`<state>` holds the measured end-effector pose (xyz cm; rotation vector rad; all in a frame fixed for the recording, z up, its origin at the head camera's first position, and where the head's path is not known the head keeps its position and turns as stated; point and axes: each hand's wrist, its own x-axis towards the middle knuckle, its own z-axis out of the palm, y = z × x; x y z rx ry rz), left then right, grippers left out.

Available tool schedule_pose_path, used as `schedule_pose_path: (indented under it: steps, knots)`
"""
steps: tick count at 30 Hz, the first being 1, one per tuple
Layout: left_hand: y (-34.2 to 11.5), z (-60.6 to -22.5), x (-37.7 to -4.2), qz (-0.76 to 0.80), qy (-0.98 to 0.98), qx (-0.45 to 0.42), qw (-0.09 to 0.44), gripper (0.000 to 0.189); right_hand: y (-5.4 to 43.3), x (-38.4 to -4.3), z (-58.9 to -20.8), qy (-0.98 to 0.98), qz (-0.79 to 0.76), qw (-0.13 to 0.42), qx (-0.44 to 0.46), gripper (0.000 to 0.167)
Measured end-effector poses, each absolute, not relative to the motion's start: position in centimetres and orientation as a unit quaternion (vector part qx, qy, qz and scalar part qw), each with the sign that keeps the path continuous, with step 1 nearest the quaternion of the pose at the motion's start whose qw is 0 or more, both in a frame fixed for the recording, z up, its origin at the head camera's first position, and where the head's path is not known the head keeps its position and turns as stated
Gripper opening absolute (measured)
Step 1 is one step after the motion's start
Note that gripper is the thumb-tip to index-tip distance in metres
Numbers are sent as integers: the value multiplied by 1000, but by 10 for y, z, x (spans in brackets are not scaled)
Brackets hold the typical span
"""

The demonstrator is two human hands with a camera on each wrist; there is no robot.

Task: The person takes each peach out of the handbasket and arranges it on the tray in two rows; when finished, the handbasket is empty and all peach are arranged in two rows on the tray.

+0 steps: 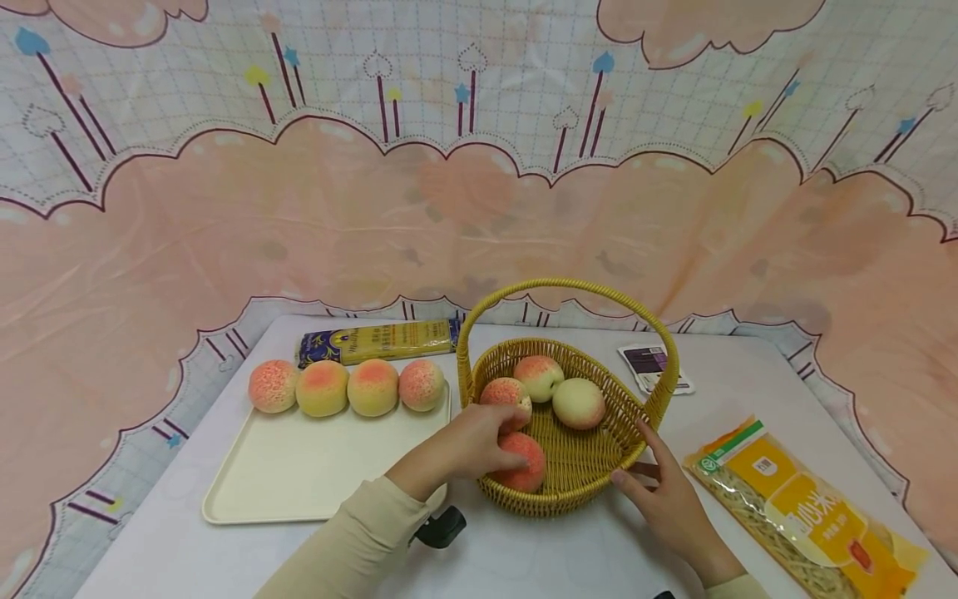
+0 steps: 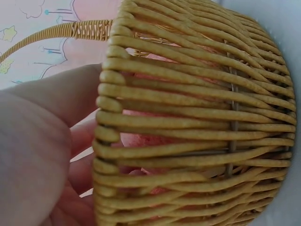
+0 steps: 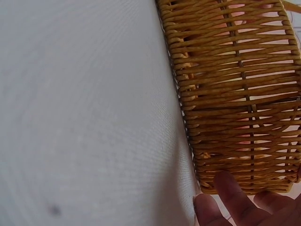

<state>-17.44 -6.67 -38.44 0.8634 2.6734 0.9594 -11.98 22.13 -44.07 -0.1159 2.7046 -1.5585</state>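
Your left hand (image 1: 473,441) curls its fingers round the front peach (image 1: 534,467) inside the basket (image 1: 557,502), while your right hand (image 1: 669,506), fingers loosely spread, merely touches the right side, so a sideways push could slide the basket.

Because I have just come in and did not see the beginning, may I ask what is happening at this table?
Someone is busy with a wicker basket. The left hand holds a reddish peach inside it, near the front left, while the right hand touches the basket's right side. Three other peaches lie in the basket, and four more peaches sit in a row along the far edge of the tray.
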Motion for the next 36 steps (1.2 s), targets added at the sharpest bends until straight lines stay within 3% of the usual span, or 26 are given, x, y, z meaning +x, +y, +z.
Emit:
schedule_pose_path:
  steps: [11,17,36]
  knots:
    - [-65,-385,-173,308,903,288,87,57,220,-119,-441,866,-499,5,-37,83]
    - [-66,-386,-175,277,906,308,83,43,220,-119,-441,866,-499,6,-37,83]
    - [-66,-385,-177,269,908,307,96,37,221,-120,-442,864,-503,10,-33,83]
